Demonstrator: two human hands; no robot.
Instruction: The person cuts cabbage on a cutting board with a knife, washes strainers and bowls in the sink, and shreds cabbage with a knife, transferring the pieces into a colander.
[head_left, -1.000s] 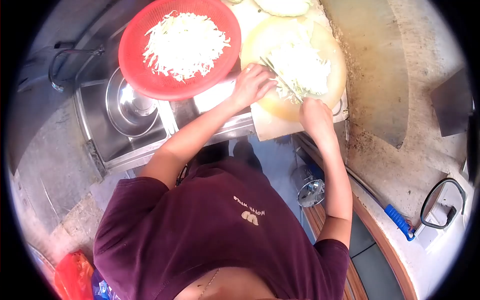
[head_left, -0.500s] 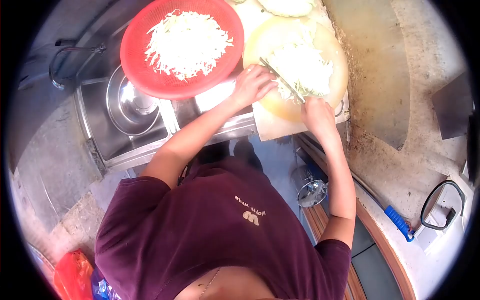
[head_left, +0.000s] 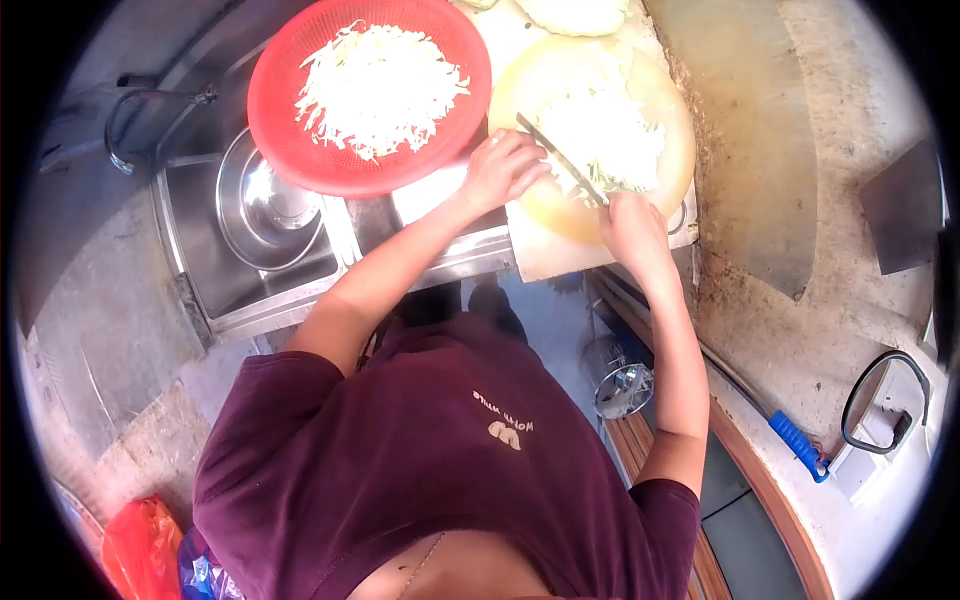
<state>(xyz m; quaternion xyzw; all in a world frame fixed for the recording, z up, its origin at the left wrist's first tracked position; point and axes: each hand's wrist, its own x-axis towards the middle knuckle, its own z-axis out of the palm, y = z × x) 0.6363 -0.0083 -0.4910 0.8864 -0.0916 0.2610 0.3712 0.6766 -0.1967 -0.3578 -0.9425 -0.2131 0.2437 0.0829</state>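
Observation:
My right hand (head_left: 636,222) is closed round the handle of a knife (head_left: 562,158). Its blade slants up and left across a round yellowish chopping board (head_left: 545,215). Shredded cabbage (head_left: 620,140), washed out by bright light, is heaped on the board just right of the blade. My left hand (head_left: 503,170) is at the board's left edge, left of the blade and apart from it. Its fingers are loosely bent and slightly apart, with nothing visible in them. Left of the board, a red plastic colander (head_left: 270,100) holds more shredded cabbage (head_left: 380,90).
A pale piece of cabbage (head_left: 575,12) lies behind the board. Below the colander is a steel sink (head_left: 195,250) with a round metal bowl (head_left: 262,205) and a faucet (head_left: 120,130). A stained metal sheet (head_left: 745,150) stands at the right. A blue-handled tool (head_left: 797,445) lies lower right.
My left hand has drawn back slightly to the left, away from the blade. My right hand and the knife have barely moved. The view has shifted slightly.

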